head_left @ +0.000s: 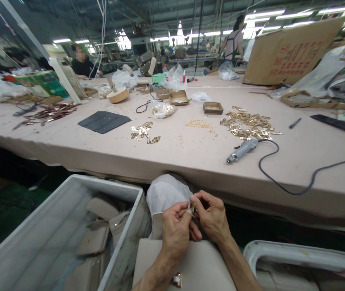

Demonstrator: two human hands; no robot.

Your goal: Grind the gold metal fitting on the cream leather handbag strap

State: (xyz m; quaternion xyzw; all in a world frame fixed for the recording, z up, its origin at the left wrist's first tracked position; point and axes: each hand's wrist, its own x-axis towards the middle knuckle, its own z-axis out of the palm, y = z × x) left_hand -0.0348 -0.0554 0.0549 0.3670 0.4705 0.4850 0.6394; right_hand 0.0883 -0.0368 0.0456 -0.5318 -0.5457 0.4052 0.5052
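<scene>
Beige bag [204,260] w/ metal clasp [177,279] lies below L hand [175,230] & R hand [214,218]; fingers [186,218] of both pinch one small pale pc [191,208], near worktop [172,155].

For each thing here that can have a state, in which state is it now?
Left hand: closed on a small piece
Right hand: pinching the same piece
Beige bag: lying below the hands
Metal clasp: attached to this bag
Crate: open, partly filled with bags
Power screwdriver: lying on the table, not held
Small box: open, holding gold bits
Gold metal pieces: loose in a pile
Dark sheet: lying flat
</scene>
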